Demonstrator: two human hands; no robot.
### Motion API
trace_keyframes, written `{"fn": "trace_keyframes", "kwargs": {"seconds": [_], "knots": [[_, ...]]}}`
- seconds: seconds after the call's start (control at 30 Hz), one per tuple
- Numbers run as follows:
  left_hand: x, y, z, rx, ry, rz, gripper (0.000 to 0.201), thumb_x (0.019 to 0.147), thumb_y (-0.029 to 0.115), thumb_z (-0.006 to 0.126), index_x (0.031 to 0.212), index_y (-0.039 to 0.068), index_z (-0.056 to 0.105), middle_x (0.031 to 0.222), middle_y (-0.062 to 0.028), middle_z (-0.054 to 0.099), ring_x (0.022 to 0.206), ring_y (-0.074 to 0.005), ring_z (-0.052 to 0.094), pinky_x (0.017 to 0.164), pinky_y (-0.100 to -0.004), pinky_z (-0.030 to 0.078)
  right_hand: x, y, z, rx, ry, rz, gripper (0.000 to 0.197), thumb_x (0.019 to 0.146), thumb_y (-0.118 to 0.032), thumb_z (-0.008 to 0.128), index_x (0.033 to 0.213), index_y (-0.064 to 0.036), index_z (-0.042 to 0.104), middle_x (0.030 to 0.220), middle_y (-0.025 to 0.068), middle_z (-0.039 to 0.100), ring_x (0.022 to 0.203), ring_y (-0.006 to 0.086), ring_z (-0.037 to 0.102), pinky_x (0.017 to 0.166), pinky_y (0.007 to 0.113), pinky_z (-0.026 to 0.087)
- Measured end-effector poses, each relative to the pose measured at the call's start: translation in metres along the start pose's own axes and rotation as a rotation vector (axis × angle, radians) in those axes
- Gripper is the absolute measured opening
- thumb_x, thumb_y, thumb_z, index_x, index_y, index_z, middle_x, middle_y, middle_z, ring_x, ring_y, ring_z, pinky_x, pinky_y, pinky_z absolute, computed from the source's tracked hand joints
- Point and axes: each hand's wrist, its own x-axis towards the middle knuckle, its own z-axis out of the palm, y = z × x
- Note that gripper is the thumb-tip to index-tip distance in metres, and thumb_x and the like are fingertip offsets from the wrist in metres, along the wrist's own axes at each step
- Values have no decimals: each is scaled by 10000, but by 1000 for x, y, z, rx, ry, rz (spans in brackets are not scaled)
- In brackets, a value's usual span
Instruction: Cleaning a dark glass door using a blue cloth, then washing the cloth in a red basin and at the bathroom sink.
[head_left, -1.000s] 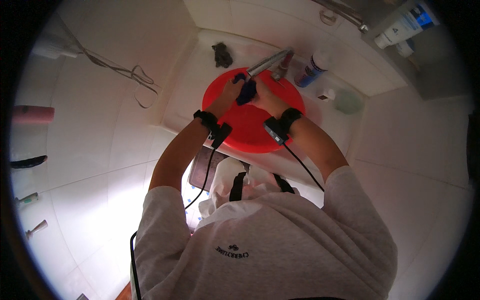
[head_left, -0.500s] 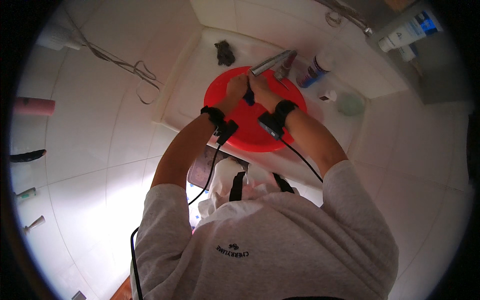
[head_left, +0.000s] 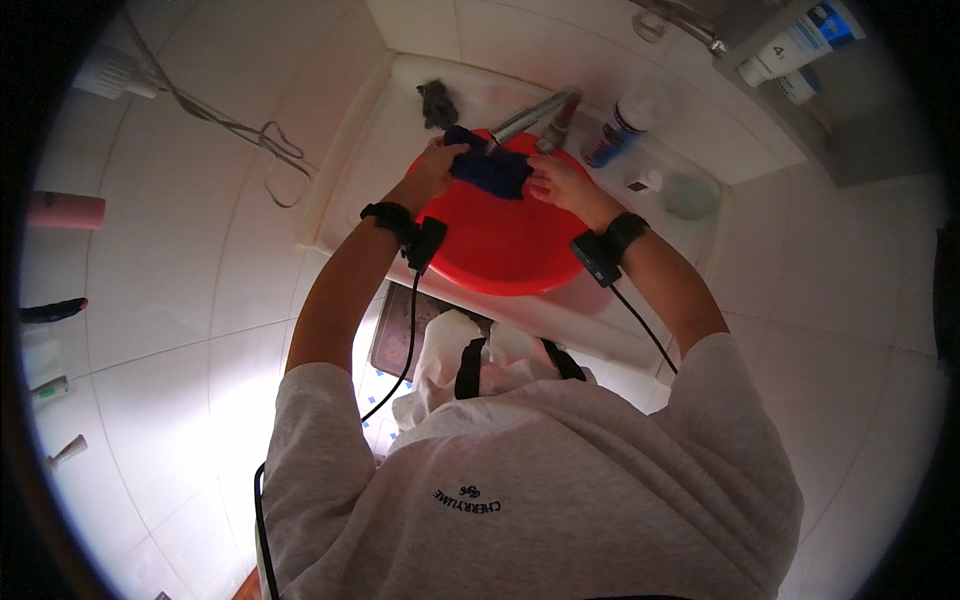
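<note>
A dark blue cloth [head_left: 490, 172], perhaps a small garment, is spread between my two hands above a red plastic basin [head_left: 500, 250]. My left hand [head_left: 432, 168] grips its left end, with fingers closed on the edge. The right end is pinched by my right hand [head_left: 568, 188]. Just over the cloth's upper edge lies the metal faucet spout [head_left: 530, 117]; some water seems to fall from it onto the cloth. A crumpled dark grey cloth [head_left: 437, 104] lies on the white ledge, beyond my left hand.
Behind the basin to the right stand a blue and white bottle [head_left: 612, 138], a small white container [head_left: 645, 181] and a pale green round item [head_left: 690, 200]. A grey shelf with tubes [head_left: 800, 45] juts out at upper right. Cables run from both wrist devices.
My hands, formerly close together around the bunched blue cloth, have moved apart. The cloth is now stretched out wide between them beneath the spout.
</note>
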Motion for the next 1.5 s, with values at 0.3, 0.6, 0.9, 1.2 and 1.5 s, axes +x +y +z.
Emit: {"fn": "trace_keyframes", "kwargs": {"seconds": [0.3, 0.6, 0.9, 1.2, 1.5], "knots": [[8, -26, 8, 170, -11, 286, 214, 821, 146, 476, 988, 15, 503, 867, -88, 556, 800, -179, 539, 681, -298, 438, 33, 21, 49, 298, -155, 90, 397, 793, -254, 519, 1126, -66, 416, 1027, 91, 481, 928, 266, 458, 679, 417, 430], [8, -25, 25, 943, 391, 391, 445, 800, 404, 415, 873, -6, 571, 777, -191, 573, 734, -286, 562, 640, -350, 418, 37, 17, 78, -242, 136, -227, 403, 817, -347, 458, 1010, 6, 485, 926, 123, 525, 835, 229, 510, 684, 330, 409], [5, -3, 22, 1133, 95, -176, 349, 832, 293, 392, 1003, 12, 509, 890, -155, 566, 833, -267, 548, 684, -386, 442, 108, 49, 5, -604, -1, -195, 269, 818, -259, 450, 918, -20, 520, 871, 150, 551, 796, 252, 535, 649, 353, 412], [14, -15, -11, -298, -158, -234, 204, 841, 219, 404, 732, 94, 522, 718, -48, 562, 658, -196, 521, 648, -296, 424, 58, 35, 65, -859, -277, -798, 200, 810, -186, 471, 835, 11, 496, 753, 150, 541, 761, 227, 545, 628, 348, 421], [49, -22, -14, -358, -534, -429, 280, 793, 313, 464, 590, 120, 469, 545, -20, 474, 537, -178, 461, 547, -297, 404, 57, 20, 60, -786, -67, -601, 129, 779, -121, 447, 773, -10, 512, 703, 135, 543, 656, 234, 509, 547, 355, 405]]}}
